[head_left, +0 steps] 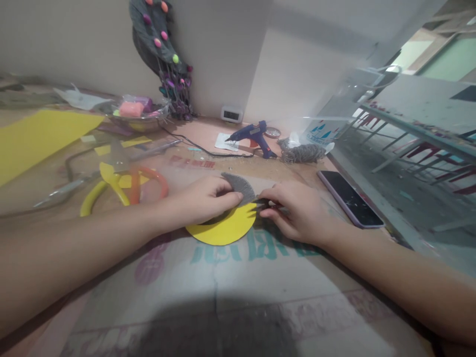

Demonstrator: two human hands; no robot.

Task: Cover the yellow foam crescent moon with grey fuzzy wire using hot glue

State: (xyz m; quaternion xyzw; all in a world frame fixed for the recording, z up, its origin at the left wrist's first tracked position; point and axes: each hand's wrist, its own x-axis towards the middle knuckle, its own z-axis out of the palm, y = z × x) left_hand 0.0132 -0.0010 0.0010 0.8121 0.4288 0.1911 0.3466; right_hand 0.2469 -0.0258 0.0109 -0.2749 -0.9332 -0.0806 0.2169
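My left hand point(208, 198) is closed on a grey felt crescent point(241, 188), thumb on top and the other fingers curled out of sight. The felt lies over the upper part of a yellow disc point(223, 230), whose lower part shows below it. My right hand point(297, 210) pinches a small dark pointed tool point(265, 202). Its tips meet the right edge of the felt and the yellow disc. They look like slim blades, but I cannot tell the exact kind. Both hands rest low over a printed cardboard sheet point(208, 277).
A blue glue gun point(249, 133) stands behind, beside grey yarn point(303, 151). At right lies a phone point(349, 198) near the table edge. Orange-handled scissors point(136, 183), yellow-handled scissors point(92, 196) and yellow sheet point(44, 136) are left. A grey crescent decoration point(148, 34) hangs against the wall.
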